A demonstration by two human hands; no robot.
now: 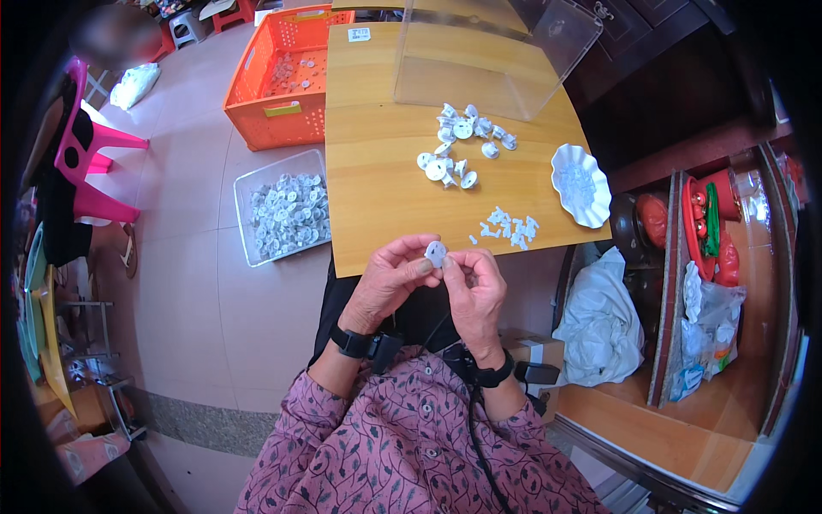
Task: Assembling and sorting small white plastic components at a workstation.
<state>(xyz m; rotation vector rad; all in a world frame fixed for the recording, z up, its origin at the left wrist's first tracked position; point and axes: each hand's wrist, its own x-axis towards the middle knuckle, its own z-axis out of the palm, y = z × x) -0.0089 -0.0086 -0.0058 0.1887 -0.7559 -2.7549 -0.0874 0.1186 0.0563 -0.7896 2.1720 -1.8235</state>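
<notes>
Just off the table's near edge, my left hand (396, 276) pinches a small white round plastic piece (435, 254) with dark slots in its face. My right hand (474, 293) is closed, thumb against fingers, right at the piece's right edge; whatever its fingertips grip is hidden. Beyond the hands, several similar white round pieces (463, 128) with stems lie in loose clusters on the wooden table (377, 171). Closer to my right hand is a scatter of tiny white pegs (514, 228).
A white scalloped dish (591, 214) holding small clear bits sits at the table's right edge. Behind the pieces stands a clear plastic box (462, 86). Left of the table are a clear tub (241, 224) full of round pieces and an orange crate (257, 128). Shelves (672, 283) stand right.
</notes>
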